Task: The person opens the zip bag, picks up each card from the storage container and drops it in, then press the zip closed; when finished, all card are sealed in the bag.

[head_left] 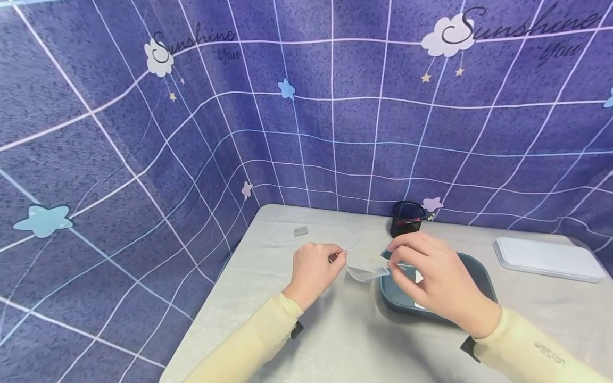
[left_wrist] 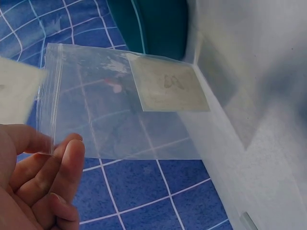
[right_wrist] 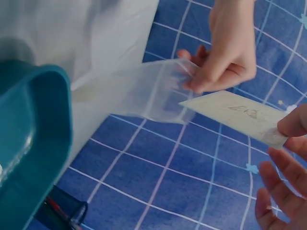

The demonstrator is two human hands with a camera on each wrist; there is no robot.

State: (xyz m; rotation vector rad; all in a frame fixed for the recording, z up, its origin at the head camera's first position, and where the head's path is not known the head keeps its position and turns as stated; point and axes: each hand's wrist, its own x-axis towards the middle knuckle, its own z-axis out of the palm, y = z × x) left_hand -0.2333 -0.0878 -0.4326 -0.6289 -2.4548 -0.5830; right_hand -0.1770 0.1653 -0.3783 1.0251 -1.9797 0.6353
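Observation:
My left hand (head_left: 313, 271) pinches a clear zip bag (left_wrist: 110, 132) near the zip edge, between thumb and fingers. The bag hangs out flat, with a pale square card (left_wrist: 175, 91) bearing a faint mark inside it. My right hand (head_left: 436, 279) pinches another pale card (right_wrist: 235, 115) by one end, with small dark marks on its face. In the right wrist view, that card's far corner is beside the bag's zip edge; whether it touches or enters the mouth I cannot tell. Both hands are above the table.
Below my right hand stands a teal tray (head_left: 481, 274), with a white piece (head_left: 419, 276) partly visible inside. Behind it is a black pen holder (head_left: 406, 221) with pencils. A white case (head_left: 548, 259) lies at the right, a small grey block (head_left: 300, 231) at the back left.

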